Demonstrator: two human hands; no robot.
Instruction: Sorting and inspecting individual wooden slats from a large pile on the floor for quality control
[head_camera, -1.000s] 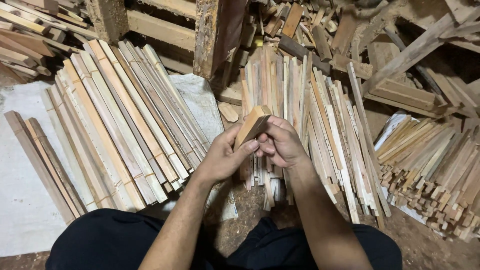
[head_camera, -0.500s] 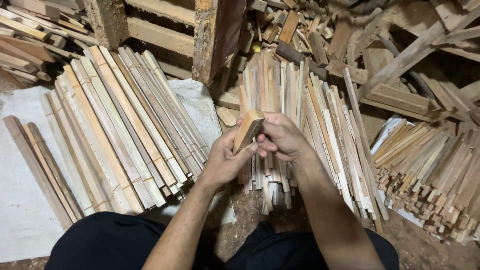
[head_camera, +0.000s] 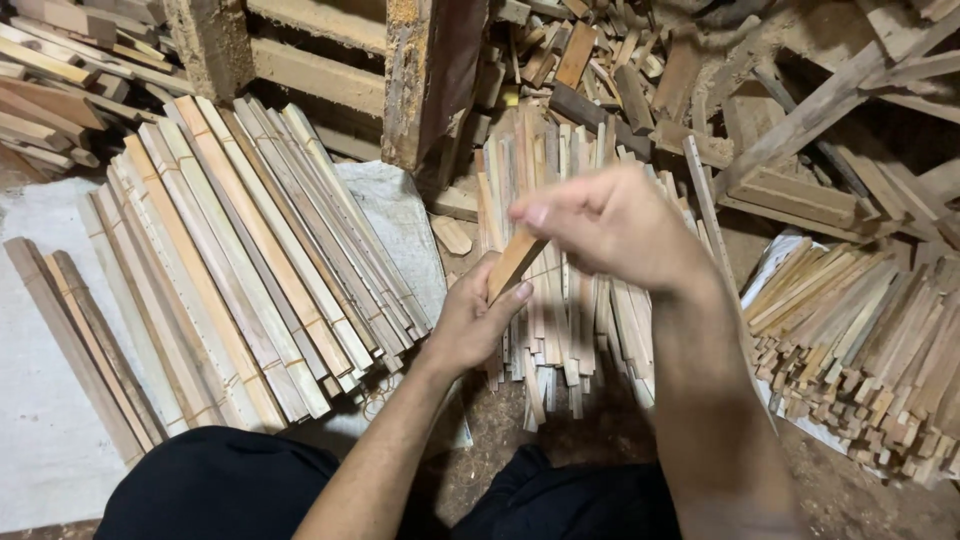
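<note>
While held: one wooden strip (head_camera: 515, 262), two hands.

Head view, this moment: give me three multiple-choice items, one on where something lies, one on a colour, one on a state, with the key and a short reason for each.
1. Where does the row of long flat slats lie?
A. to the person's left, partly on a white sheet
B. stacked on the person's lap
C. leaning upright against the post

2. What colour are the person's trousers?
A. white
B. black
C. red

3. What state is the small wooden piece in?
A. lying loose on the ground
B. held in the left hand, the right hand at its upper end
C. buried in the pile of short sticks at the right

Key: 1 A, the slats fan out on the left, over the sheet. 2 B, the cloth at the bottom edge is black. 3 B, the left thumb presses on the piece, and the right hand's fingers close over its top.
</note>
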